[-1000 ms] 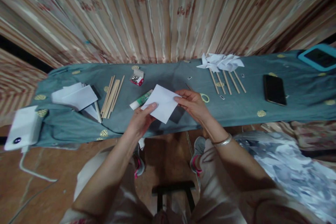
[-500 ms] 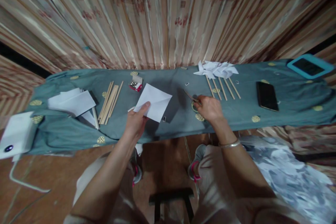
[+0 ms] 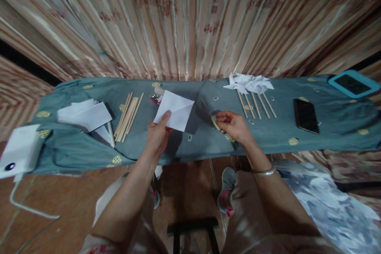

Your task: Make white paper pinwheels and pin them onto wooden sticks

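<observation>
My left hand [image 3: 160,133] pinches a creased square sheet of white paper [image 3: 176,110] by its lower left edge, thumb on top. Off to the right, my right hand [image 3: 233,126] grips a pair of scissors [image 3: 214,122] by the yellow-green handles. The thin blades point up and left toward the paper but stay apart from it; whether they are open is too blurred to tell. Partly hidden behind the sheet is a small box of metal pins [image 3: 155,98].
Wooden sticks [image 3: 128,118] and folded white paper [image 3: 86,114] lie on the left of the cloth-covered table [image 3: 202,149]. Several paper pinwheels [image 3: 250,84] on sticks lie back right, near a black phone [image 3: 306,116] and a blue-framed device [image 3: 353,84]. A white box [image 3: 20,151] stands far left.
The paper has risen slightly and now covers part of the pin box. My right hand has turned and shifted a little left, bringing the scissors nearer to the sheet.
</observation>
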Demonstrator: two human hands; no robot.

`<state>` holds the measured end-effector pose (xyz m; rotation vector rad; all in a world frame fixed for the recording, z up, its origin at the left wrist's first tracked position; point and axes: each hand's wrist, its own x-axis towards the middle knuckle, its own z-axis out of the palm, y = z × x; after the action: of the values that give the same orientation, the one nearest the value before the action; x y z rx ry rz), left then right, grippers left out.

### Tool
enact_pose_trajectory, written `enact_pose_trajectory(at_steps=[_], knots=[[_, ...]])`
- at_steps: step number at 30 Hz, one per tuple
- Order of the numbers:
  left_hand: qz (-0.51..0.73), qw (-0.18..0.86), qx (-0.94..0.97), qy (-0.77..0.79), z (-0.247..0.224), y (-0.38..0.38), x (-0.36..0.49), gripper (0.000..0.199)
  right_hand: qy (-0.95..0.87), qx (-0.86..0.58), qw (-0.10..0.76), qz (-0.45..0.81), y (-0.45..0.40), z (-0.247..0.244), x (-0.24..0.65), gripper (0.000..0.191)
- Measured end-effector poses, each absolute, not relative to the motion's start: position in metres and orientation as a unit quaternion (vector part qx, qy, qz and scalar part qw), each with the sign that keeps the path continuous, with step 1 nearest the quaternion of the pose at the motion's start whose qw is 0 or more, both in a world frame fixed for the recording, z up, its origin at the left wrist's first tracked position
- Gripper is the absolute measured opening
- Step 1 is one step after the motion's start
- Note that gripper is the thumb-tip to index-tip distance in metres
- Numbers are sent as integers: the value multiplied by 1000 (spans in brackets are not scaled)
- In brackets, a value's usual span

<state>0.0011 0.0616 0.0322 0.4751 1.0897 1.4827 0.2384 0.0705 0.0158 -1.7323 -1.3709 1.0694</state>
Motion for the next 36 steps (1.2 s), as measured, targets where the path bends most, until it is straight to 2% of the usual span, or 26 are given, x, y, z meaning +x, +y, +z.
enact_pose_trajectory(at_steps=[3,6,9,12,19,24,31,36], knots=[[639,593,197,448,34,65,-3,27,-405,-552,428,590,65,11,220,44],[638,604,181,443,34,68,-7,23,-329,-492,445,672,57,9,200,49],[633,608,165,450,34,72,-10,19,-297,-475,432,707,50,10,186,46],[636,613,155,443,32,74,-12,19,-313,-460,407,725,45,11,179,44],[640,631,142,413,26,77,-12,18,-428,-399,357,728,39,9,175,59],[625,639,152,423,23,77,-9,29,-471,-399,336,711,40,6,174,53],[595,638,150,465,22,76,-3,22,-456,-414,346,708,42,-4,173,48],[603,643,150,447,21,76,-4,27,-457,-412,339,712,44,-3,175,47]])
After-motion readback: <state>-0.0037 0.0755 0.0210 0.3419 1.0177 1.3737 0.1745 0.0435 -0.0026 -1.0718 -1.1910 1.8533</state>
